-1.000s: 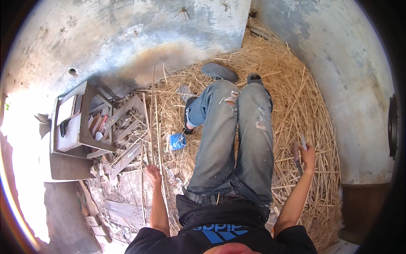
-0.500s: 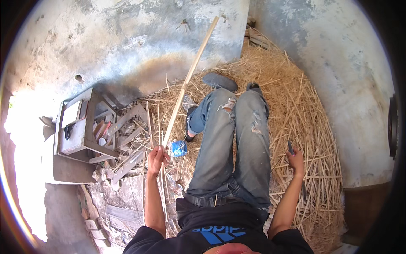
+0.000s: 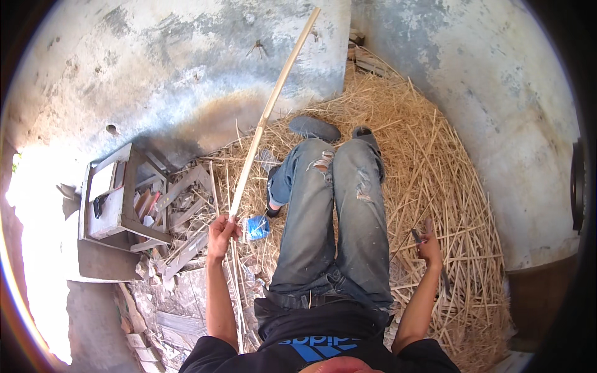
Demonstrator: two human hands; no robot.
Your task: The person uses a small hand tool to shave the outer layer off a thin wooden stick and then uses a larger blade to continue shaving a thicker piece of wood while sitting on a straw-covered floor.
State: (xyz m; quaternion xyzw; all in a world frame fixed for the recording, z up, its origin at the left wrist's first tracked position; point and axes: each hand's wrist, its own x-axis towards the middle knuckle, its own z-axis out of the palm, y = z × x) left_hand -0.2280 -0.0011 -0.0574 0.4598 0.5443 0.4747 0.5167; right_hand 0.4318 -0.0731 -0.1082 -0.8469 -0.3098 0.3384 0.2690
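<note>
The main change is on the left side. One second ago the left hand was low beside thin upright sticks, and no raised strip was seen in it; now it pinches the lower part of a long, flat, pale-yellow strip of bamboo-like material. This strip rises at a slant, with its upper end in front of the grey, stained plaster wall. Compared with half a second ago, the strip keeps nearly the same slant, so I judge that the picking up is finished and the strip is held steady.

The right hand is closed around a dark, narrow tool (its exact kind I cannot tell, because the hand and forearm partly cover it). It is over the big heap of dry, straw-coloured sticks.

The two hands are well apart, at either side of the legs in faded grey-blue jeans. The tool does not touch the strip, so any work of it on this piece seems not yet begun. Just beside the left hand lies a bright blue plastic packet.
</note>
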